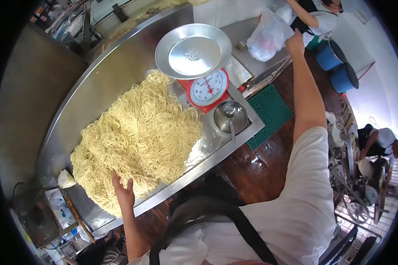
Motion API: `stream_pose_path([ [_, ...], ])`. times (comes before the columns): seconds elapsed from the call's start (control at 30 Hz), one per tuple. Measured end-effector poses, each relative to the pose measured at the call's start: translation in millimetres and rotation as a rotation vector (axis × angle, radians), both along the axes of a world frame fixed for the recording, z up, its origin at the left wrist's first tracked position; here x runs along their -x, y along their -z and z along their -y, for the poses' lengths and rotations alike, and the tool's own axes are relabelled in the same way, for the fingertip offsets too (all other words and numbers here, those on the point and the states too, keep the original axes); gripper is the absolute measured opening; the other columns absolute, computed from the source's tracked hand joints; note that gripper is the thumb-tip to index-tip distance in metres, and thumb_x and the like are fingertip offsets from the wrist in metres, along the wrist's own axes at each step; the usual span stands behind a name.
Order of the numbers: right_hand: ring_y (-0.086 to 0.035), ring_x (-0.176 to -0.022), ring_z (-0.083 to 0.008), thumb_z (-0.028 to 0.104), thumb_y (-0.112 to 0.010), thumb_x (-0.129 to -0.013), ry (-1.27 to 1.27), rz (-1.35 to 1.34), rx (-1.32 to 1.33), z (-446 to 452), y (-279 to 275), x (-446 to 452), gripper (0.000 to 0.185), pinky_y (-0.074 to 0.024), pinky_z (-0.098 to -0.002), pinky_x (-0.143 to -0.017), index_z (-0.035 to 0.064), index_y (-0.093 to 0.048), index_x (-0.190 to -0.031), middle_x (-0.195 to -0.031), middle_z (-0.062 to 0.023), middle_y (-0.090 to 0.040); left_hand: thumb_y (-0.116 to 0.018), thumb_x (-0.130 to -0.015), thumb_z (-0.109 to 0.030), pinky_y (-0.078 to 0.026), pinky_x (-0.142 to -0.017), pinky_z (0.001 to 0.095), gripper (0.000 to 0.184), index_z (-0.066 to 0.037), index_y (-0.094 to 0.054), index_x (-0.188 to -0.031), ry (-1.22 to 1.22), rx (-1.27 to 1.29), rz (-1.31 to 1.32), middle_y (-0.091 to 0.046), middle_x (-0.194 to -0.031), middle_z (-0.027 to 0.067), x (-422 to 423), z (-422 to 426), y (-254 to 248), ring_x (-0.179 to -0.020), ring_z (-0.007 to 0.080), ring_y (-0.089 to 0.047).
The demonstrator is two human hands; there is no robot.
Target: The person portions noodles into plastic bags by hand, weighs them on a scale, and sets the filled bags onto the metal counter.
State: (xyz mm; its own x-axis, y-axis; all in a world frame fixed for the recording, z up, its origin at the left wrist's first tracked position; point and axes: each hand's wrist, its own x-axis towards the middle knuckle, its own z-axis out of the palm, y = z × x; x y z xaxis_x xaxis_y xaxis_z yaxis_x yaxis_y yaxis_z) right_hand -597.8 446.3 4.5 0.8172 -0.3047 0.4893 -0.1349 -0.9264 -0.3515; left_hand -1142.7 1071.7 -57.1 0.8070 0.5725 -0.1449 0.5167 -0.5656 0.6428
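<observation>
While the steel tray holds noodles, a bowl contains a ladle

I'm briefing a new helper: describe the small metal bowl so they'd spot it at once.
Find the steel table heaped with yellow noodles, then the red scale with a white dial. Beside the scale's base, near the table's corner, sits a small round bowl. Unlike the wide pan on top of the scale, it has a ladle in it, handle over the rim.
</observation>
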Motion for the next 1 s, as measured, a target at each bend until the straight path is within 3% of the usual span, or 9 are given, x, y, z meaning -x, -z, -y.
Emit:
stream_pose_path([
  [0.13, -0.052, -0.127, -0.0408, 0.013, -0.045, -0.087, 0.028, -0.114, -0.016, 37, 19, -57, 0.057, -0.0429, -0.0487, -0.105, 0.0008, -0.038, -0.142, -0.141, -0.0265, -0.047, -0.066, -0.09, -0.005, -0.039, -0.108, 0.0449, 0.078, -0.008, -0.023, -0.155, -0.044, -0.031, 0.012, -0.032, -0.155, 0.0204, -9, 17, -16, -0.133, 0.0376, -0.044],
  [0.3, -0.065, -0.105, -0.0416, 0.02, -0.049, -0.089, -0.014, -0.214, 0.161, 63, 15, -89, 0.029, -0.0509, -0.0484, -0.092, 0.0013, -0.066, -0.105, -0.108, -0.0253, -0.068, -0.066, -0.089, -0.002, -0.04, -0.107, 0.0433, 0.079, -0.008, -0.024, -0.155, -0.047, -0.042, 0.029, -0.033, -0.155, 0.0198, -14, 23, -16, -0.129, 0.0369, -0.048],
  [0.4, -0.068, -0.087, -0.0427, 0.026, -0.051, -0.091, -0.042, 0.22, 0.205, 33, -19, -65, 0.029, -0.0542, -0.0495, -0.082, 0.0022, -0.067, -0.086, -0.091, -0.0231, -0.07, -0.065, -0.089, -0.002, -0.042, -0.106, 0.0431, 0.077, -0.008, -0.025, -0.155, -0.099, -0.04, -0.035, -0.034, -0.154, 0.0196, -23, 31, -28, -0.127, 0.0367, -0.049],
  [0.57, -0.071, -0.074, -0.0363, 0.027, -0.06, -0.091, -0.175, 0.592, -0.076, 28, -47, -66, 0.026, -0.0565, -0.0437, -0.067, 0.0015, -0.065, -0.088, -0.075, -0.0187, -0.07, -0.066, -0.09, -0.006, -0.045, -0.101, 0.0439, 0.074, -0.008, -0.028, -0.153, -0.055, -0.031, 0.022, -0.036, -0.152, 0.0192, -35, 27, -16, -0.125, 0.0358, -0.051],
  [0.67, -0.072, -0.071, -0.0294, 0.025, -0.062, -0.091, -0.235, 0.233, -0.385, 42, -43, -66, 0.025, -0.0574, -0.0365, -0.064, -0.0005, -0.064, -0.095, -0.076, -0.0153, -0.071, -0.068, -0.089, -0.008, -0.046, -0.1, 0.0437, 0.073, -0.009, -0.03, -0.152, 0.005, -0.038, 0.035, -0.038, -0.151, 0.0179, -34, 22, -13, -0.122, 0.035, -0.053],
  [0.8, -0.06, -0.114, -0.0244, 0.006, -0.06, -0.093, -0.71, 0.632, -0.905, -44, -132, 55, 0.026, -0.061, -0.0386, -0.084, -0.0037, -0.057, -0.118, -0.125, -0.0183, -0.06, -0.065, -0.093, -0.009, -0.048, -0.096, 0.0413, 0.065, -0.006, -0.033, -0.15, 0.003, 0.033, 0.105, -0.043, -0.146, 0.0178, -47, 28, -8, -0.118, 0.0313, -0.056],
  [0.83, -0.055, -0.121, -0.0303, 0.005, -0.056, -0.094, -0.828, 0.681, -1.123, -58, -133, 82, 0.025, -0.0562, -0.0508, -0.093, -0.0024, -0.058, -0.118, -0.131, -0.0197, -0.056, -0.064, -0.094, -0.01, -0.049, -0.095, 0.0402, 0.063, -0.005, -0.034, -0.149, 0.01, 0.1, 0.154, -0.046, -0.144, 0.0176, -50, 25, 4, -0.116, 0.03, -0.058],
  [0.87, -0.047, -0.132, -0.0367, 0.022, -0.049, -0.095, -0.988, 0.578, -1.318, -58, -128, 102, 0.04, -0.0288, -0.0714, -0.11, 0.0011, -0.057, -0.128, -0.137, -0.0187, -0.055, -0.063, -0.095, -0.011, -0.049, -0.094, 0.0391, 0.06, -0.003, -0.035, -0.148, -0.001, 0.159, 0.192, -0.049, -0.142, 0.0173, -47, 20, 7, -0.114, 0.0287, -0.059],
  [1.0, -0.045, -0.132, -0.0314, 0.035, -0.055, -0.094, -1.068, 0.13, -1.586, -118, -29, 190, 0.056, -0.0304, -0.0555, -0.112, -0.0013, -0.049, -0.137, -0.141, -0.0169, -0.049, -0.05, -0.103, -0.036, -0.052, -0.089, 0.0346, 0.047, -0.001, -0.053, -0.134, 0.009, 0.703, 0.287, -0.064, -0.121, 0.0128, -84, 53, -11, -0.097, 0.0215, -0.065],
])
